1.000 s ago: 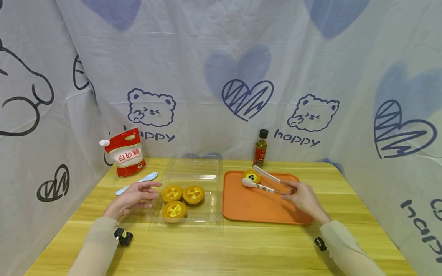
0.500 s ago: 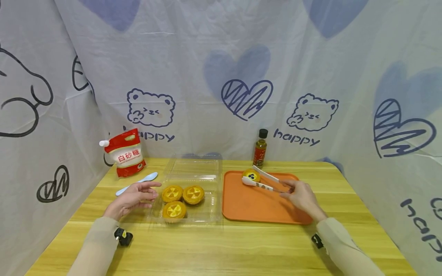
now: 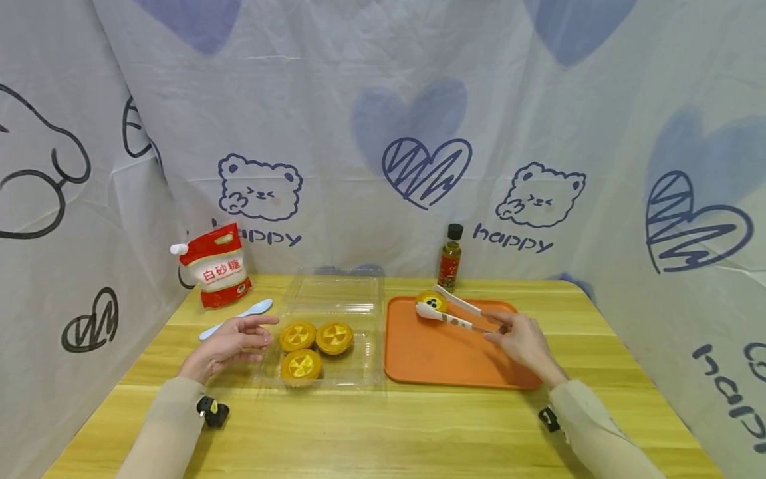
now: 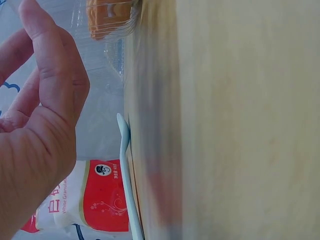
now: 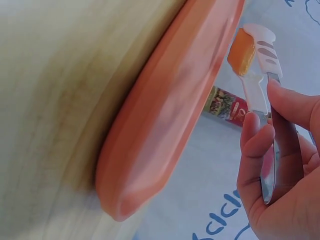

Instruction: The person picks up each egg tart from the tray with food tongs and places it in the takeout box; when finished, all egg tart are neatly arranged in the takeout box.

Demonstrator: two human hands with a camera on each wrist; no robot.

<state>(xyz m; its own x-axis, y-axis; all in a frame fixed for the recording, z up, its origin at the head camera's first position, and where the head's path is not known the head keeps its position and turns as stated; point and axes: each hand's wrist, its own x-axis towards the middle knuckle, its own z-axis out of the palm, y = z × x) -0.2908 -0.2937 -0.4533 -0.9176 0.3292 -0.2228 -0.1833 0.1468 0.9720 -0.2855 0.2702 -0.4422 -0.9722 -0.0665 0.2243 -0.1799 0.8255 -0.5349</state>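
My right hand (image 3: 519, 342) holds a pair of tongs (image 5: 272, 125) with white tips and metal arms, thumb on one arm and fingers on the other. Between the tips sits an egg tart (image 3: 431, 302) topped with dark berries, over the far left corner of the orange tray (image 3: 455, 359); its side (image 5: 241, 52) shows in the right wrist view. My left hand (image 3: 230, 342), fingers loosely extended and holding nothing, hovers at the left edge of a clear plastic box (image 3: 359, 372) with its lid raised. Three tarts (image 3: 301, 364) with yellow patterned tops lie in the box's left part.
Behind my left hand lies a pale blue spoon (image 3: 258, 307), near a red and white sugar bag (image 3: 221, 269). A bottle (image 3: 451, 259) with a black cap stands behind the tray. A printed cloth (image 3: 347, 219) hangs along the table's back.
The tongs' tips and the berry tart have shifted slightly left. My right hand has moved a little left and its fingers have drawn in on the tongs. My left hand stays in place.
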